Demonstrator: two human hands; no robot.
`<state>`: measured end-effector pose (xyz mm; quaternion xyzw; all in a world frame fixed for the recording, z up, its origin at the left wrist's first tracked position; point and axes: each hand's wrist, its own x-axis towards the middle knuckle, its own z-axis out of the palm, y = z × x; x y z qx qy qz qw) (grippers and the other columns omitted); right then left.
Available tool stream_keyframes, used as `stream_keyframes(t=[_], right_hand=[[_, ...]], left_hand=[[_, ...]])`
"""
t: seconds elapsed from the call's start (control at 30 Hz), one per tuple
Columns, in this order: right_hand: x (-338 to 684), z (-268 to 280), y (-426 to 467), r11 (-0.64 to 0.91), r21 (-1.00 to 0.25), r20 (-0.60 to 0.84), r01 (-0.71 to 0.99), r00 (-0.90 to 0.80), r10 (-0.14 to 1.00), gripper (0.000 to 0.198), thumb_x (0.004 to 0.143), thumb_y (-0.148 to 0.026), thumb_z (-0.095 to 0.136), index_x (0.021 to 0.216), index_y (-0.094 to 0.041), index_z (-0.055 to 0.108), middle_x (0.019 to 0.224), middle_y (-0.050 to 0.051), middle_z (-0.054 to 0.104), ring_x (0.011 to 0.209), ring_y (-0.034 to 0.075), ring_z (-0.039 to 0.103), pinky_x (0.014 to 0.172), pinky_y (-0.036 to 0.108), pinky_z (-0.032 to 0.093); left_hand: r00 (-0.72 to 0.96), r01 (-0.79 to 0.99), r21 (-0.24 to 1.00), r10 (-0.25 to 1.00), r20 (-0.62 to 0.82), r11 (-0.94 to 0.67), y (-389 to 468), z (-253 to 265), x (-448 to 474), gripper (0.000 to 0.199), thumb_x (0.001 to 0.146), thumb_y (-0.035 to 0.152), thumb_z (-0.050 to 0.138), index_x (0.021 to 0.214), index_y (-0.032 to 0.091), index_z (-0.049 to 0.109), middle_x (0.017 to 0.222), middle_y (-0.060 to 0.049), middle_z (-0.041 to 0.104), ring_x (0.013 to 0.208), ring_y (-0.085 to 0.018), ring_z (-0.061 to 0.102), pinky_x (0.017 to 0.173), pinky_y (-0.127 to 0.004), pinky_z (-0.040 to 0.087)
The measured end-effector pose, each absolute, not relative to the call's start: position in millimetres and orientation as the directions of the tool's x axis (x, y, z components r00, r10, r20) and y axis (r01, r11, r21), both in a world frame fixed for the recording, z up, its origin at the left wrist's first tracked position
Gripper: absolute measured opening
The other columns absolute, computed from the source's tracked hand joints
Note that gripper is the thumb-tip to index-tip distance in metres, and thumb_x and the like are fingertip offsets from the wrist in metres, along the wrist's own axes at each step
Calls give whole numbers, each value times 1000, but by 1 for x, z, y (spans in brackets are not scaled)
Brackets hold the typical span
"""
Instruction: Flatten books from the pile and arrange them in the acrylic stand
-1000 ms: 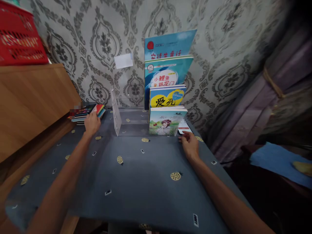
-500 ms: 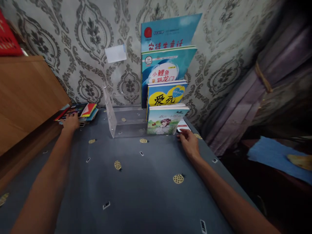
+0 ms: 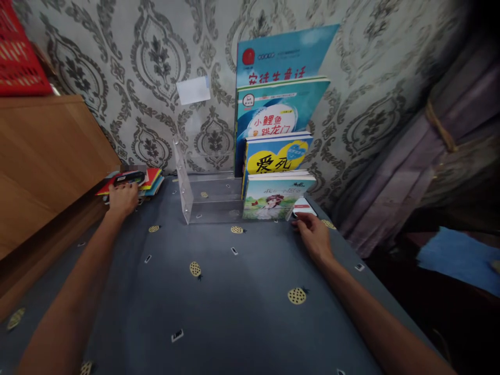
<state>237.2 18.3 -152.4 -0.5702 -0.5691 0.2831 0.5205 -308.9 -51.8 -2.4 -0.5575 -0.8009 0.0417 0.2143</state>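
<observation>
My left hand (image 3: 124, 200) reaches to a low pile of books (image 3: 155, 183) at the far left. Its fingers are bent over the front edge of the top book (image 3: 150, 176), which has a red, yellow and black cover. My right hand (image 3: 315, 237) rests on the cloth by the right front corner of a clear acrylic book rack (image 3: 186, 208). Its fingers are half curled, with thumb and forefinger slightly apart. Just behind them lies a white, red-banded flat object (image 3: 303, 207). In the rack's right part, picture books (image 3: 269, 200) stand upright in stepped rows.
A grey pineapple-print cloth (image 3: 234, 291) covers the table. Along the left stands a wooden panel (image 3: 50, 156), with a red basket (image 3: 23, 57) on top. Patterned wallpaper (image 3: 160, 57) is behind, and a tied curtain (image 3: 406, 172) hangs at the right.
The view has shifted slightly left. My left hand has drawn to the front edge of the pile, and more of the red cover shows. My right hand stays beside the rack.
</observation>
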Motion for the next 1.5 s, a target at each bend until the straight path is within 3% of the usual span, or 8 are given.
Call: stream_keyframes(t=[0.17, 0.27, 0.4, 1.0, 1.23, 1.33, 1.4, 1.5], right_hand=[[237, -156, 21, 199, -908, 282, 370, 186, 941, 23, 80, -25, 55, 100, -21, 66, 89, 9, 74, 81, 27, 72, 72, 41, 60], [237, -157, 23, 208, -902, 296, 379, 192, 936, 22, 79, -26, 55, 98, -23, 66, 86, 8, 74, 78, 26, 72, 71, 42, 59], [238, -155, 22, 197, -899, 284, 391, 177, 942, 20, 78, -25, 56, 94, -26, 68, 83, 7, 74, 76, 26, 72, 72, 41, 59], [235, -158, 24, 226, -894, 310, 387, 169, 935, 21, 77, -24, 54, 92, -23, 69, 76, 7, 73, 74, 26, 71, 72, 39, 58], [237, -161, 27, 234, -887, 312, 397, 145, 939, 20, 78, -24, 54, 90, -27, 69, 78, 4, 73, 78, 26, 72, 74, 41, 58], [237, -159, 26, 232, -885, 311, 404, 142, 940, 20, 78, -23, 55, 90, -25, 70, 81, 8, 74, 80, 27, 72, 76, 41, 58], [237, -158, 25, 225, -881, 308, 416, 141, 941, 20, 78, -23, 55, 92, -23, 70, 81, 9, 74, 79, 27, 72, 78, 42, 58], [236, -157, 24, 213, -877, 299, 432, 142, 943, 24, 79, -24, 54, 96, -20, 70, 79, 7, 73, 78, 27, 71, 79, 43, 57]], left_hand=[[-251, 882, -278, 878, 407, 381, -67, -12, -294, 53, 92, 32, 45, 138, 7, 47, 136, -27, 55, 130, -43, 46, 105, -60, 37], [-336, 879, -227, 883, 327, 419, -70, -23, -298, 67, 87, 24, 47, 151, 11, 33, 151, -26, 42, 137, -43, 40, 105, -65, 37], [-366, 871, -256, 901, 232, 420, -74, -37, -306, 72, 85, 15, 44, 155, 12, 29, 157, -25, 35, 140, -44, 37, 101, -63, 44], [-361, 804, -429, 911, 198, 412, -125, -75, -260, 65, 88, 14, 44, 151, 3, 35, 147, -34, 43, 123, -47, 54, 96, -54, 43], [-398, 866, -333, 917, -5, 374, -150, -71, -251, 57, 86, 17, 45, 143, 15, 50, 130, -24, 64, 114, -41, 64, 94, -58, 45], [-332, 929, -202, 939, -93, 309, -152, -59, -265, 54, 88, 40, 50, 139, 24, 56, 139, -18, 61, 122, -39, 59, 95, -53, 48], [-280, 960, -55, 946, -161, 275, -147, -50, -279, 51, 87, 54, 49, 128, 27, 65, 131, -12, 67, 116, -33, 64, 93, -42, 50], [-409, 912, -37, 909, -74, 408, -133, -43, -299, 50, 94, 54, 37, 115, 23, 69, 114, -14, 74, 104, -31, 69, 87, -39, 53]])
